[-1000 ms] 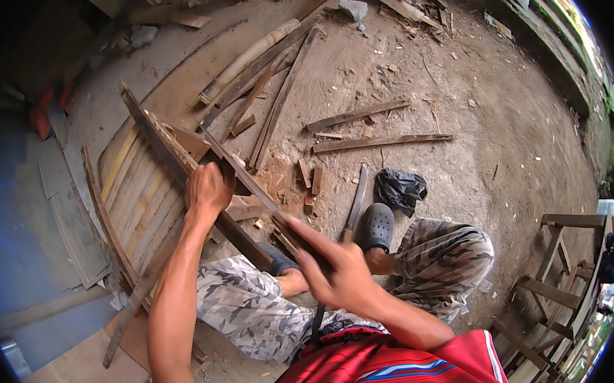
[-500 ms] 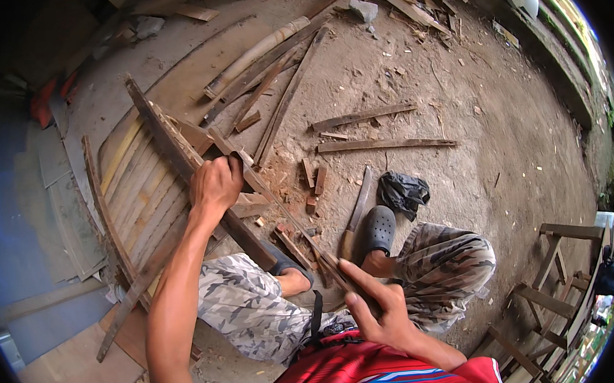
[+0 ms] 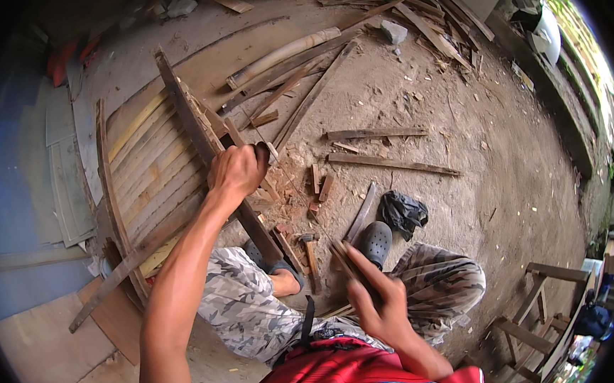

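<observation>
My left hand [image 3: 238, 172] is closed at the long dark rail [image 3: 191, 118] of a slatted wooden frame [image 3: 155, 163]. Its fingers wrap round a dark piece with a pale end [image 3: 273, 152], mostly hidden by the fist. In front of my lap, my right hand [image 3: 382, 303] pinches a narrow dark wooden piece [image 3: 341, 259], its index finger laid along it. A faint thin line runs between the two hands, too blurred to name. Below that line lies a hammer [image 3: 313, 262] with a wooden handle. A long-bladed knife [image 3: 361, 215] rests beside my right clog [image 3: 377, 242].
Small wood blocks [image 3: 325, 188] and a black plastic bag [image 3: 403, 213] lie on the dirt floor. Two loose strips [image 3: 394, 164] lie beyond. Long boards [image 3: 287, 54] are piled at the back. A wooden rack [image 3: 523, 333] stands at right; plywood sheets [image 3: 45, 316] lie at left.
The view has turned slightly. The long strip seen between my hands has shifted and is now only a faint line, uncovering the hammer. Both hands remain closed.
</observation>
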Motion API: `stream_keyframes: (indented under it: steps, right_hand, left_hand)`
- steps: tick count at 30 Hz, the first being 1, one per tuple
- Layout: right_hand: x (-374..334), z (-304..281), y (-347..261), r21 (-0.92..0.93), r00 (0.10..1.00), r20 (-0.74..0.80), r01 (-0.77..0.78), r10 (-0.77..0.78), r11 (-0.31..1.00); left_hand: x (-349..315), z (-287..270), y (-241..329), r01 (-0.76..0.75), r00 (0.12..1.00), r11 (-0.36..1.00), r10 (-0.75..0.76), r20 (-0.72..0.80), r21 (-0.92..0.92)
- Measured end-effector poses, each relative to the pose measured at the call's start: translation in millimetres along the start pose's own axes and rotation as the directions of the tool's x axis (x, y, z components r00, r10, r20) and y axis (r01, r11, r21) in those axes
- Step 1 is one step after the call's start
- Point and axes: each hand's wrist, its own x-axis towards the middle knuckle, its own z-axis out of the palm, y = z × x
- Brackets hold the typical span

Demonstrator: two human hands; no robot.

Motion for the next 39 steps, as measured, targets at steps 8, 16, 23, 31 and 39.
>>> stream_keyframes:
  steps: [8,16,23,31,39]
  right_hand:
    - [64.4,32.3,0.8,0.023,0.985,-0.109,0.135,-0.132,0.991]
    - [48.8,38.1,6.0,0.028,0.99,-0.082,0.118,-0.116,0.993]
    - [-33.8,2.4,7.3,0.056,0.992,-0.008,-0.126,0.126,0.991]
    - [102.4,56.9,10.6,-0.048,0.971,-0.115,0.204,-0.209,0.978]
    - [-35.2,11.2,32.3,-0.031,0.998,-0.031,-0.048,0.047,0.998]
  left_hand:
    - [6.1,5.7,-9.0,-0.015,0.998,1.0,0.015,0.066,0.007]
    - [6.1,-3.1,1.0,0.074,0.99,0.997,-0.075,0.122,0.012]
    - [3.3,7.3,0.1,0.067,0.994,0.994,-0.059,0.091,-0.087]
    - [4.9,46.3,-38.0,-0.146,0.947,0.987,0.121,-0.297,-0.065]
    - [3.4,-0.1,1.1,0.112,0.985,0.982,-0.089,0.147,-0.154]
